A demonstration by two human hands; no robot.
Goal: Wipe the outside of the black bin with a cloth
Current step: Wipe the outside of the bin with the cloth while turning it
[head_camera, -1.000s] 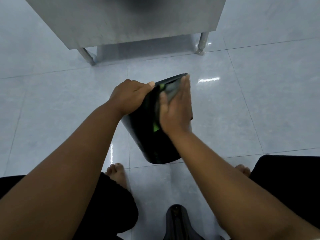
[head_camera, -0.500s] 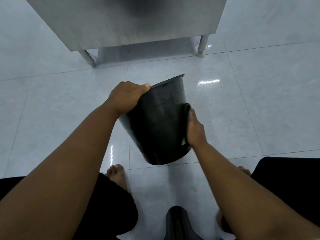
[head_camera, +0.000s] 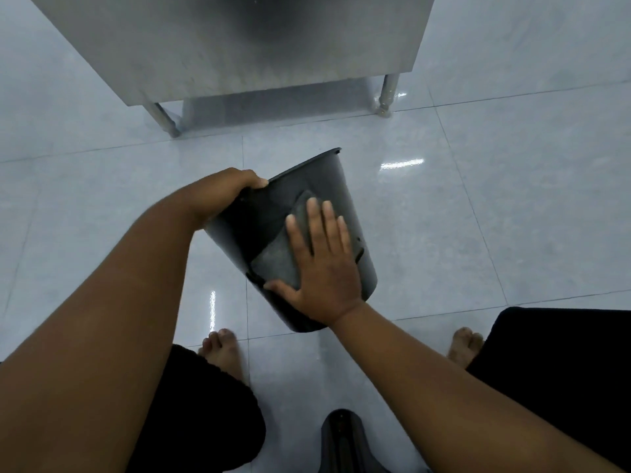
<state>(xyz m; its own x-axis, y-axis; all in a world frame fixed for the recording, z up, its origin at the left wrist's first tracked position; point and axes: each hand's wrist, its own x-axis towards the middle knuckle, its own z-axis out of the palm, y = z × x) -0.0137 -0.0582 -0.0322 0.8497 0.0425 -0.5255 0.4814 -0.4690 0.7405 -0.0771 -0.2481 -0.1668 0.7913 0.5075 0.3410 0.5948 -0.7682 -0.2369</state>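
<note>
Your left hand point(head_camera: 228, 189) grips the tilted black plastic bin's point(head_camera: 345, 186) far rim; your flat right hand point(head_camera: 321, 264) presses the grey cloth point(head_camera: 276, 264) nearer its base.

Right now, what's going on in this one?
A person is wiping a black bin over a tiled floor. The left hand grips the bin's rim and holds it tilted, opening facing away. The right hand lies flat, fingers straight, pressing a grey cloth against the bin's outer wall. A metal table stands behind.
</note>
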